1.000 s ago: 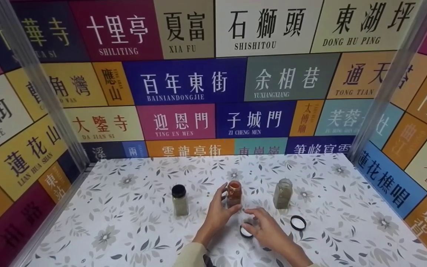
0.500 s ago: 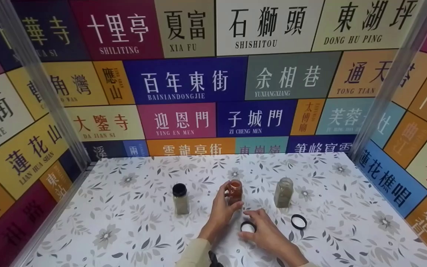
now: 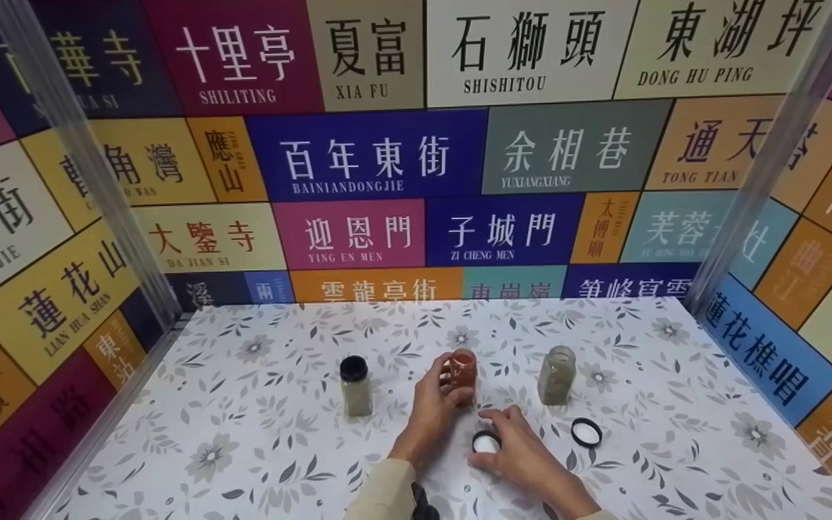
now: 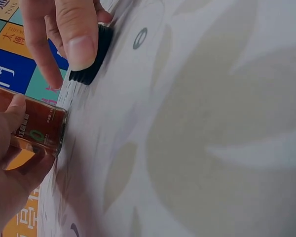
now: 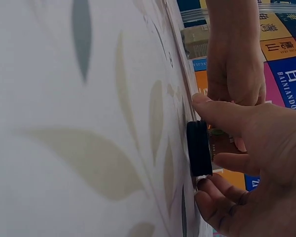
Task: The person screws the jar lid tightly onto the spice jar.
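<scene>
My left hand point(image 3: 434, 404) grips a glass spice jar point(image 3: 465, 372) of red-brown powder, uncapped and upright on the table. In the left wrist view, the thumb lies across the label of the jar point(image 4: 39, 123). My right hand point(image 3: 524, 451) is low over the table just in front of it, thumb and fingers spread around a black screw lid point(image 3: 486, 442) that lies with its white inside up. In the right wrist view, a small gap shows between the thumb tip and the ridged side of the lid point(image 5: 200, 148).
To the left stands a black-capped jar point(image 3: 355, 386) of pale greenish powder. An uncapped jar point(image 3: 557, 375) of similar powder is at the right, with another black lid point(image 3: 586, 432) in front of it. A floral cloth point(image 3: 279, 448) covers the table; printed panels rise behind.
The right hand has lowered slightly around the lid, its thumb now at the lid's near edge. The left hand keeps its hold on the jar. The whole head view has shifted a little.
</scene>
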A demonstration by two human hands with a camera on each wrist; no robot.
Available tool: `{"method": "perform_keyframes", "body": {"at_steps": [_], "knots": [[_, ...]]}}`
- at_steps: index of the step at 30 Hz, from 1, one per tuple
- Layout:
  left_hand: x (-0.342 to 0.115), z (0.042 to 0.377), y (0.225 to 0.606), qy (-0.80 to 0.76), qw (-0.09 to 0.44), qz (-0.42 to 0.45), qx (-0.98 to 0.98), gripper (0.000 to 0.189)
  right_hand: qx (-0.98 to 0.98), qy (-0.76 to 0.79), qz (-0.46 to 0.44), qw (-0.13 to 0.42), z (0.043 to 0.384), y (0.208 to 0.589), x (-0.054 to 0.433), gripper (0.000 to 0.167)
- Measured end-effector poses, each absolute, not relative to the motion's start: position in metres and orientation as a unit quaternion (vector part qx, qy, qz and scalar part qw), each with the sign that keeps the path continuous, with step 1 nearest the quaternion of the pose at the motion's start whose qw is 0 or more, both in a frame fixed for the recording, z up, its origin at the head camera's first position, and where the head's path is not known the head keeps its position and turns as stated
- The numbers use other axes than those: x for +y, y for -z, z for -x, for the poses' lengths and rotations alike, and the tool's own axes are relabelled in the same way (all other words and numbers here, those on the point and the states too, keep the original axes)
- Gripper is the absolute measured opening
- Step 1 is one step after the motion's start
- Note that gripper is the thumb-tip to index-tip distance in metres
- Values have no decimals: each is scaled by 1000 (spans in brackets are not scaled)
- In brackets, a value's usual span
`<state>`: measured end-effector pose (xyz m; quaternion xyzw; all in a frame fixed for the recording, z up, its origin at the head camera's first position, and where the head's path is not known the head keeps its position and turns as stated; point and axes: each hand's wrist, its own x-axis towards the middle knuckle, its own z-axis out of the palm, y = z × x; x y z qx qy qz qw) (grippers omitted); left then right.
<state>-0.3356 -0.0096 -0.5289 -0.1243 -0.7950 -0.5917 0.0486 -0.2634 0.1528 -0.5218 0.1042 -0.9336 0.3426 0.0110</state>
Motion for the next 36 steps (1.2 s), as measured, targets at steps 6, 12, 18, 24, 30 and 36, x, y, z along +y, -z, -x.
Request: {"method": "perform_keyframes", "body": {"at_steps": [6, 12, 18, 24, 30, 36], "knots": [[-11, 338, 529, 585, 53, 140, -797, 61, -941, -316, -120, 17, 263, 520, 154, 65], [-13, 338, 530, 577, 56, 145, -802, 62, -945, -299, -132, 23, 263, 516, 155, 56], [-13, 339, 530, 572, 53, 141, -807, 63, -946, -288, -145, 30, 264, 516, 154, 46], [-15, 338, 531, 565, 55, 147, -810, 64, -943, -300, -141, 30, 264, 514, 151, 39], [-16, 338, 531, 566, 55, 144, -810, 69, -933, -338, -123, 14, 267, 504, 147, 42], [-15, 338, 534, 572, 78, 160, -801, 69, -916, -379, -132, 4, 267, 498, 143, 44]]}}
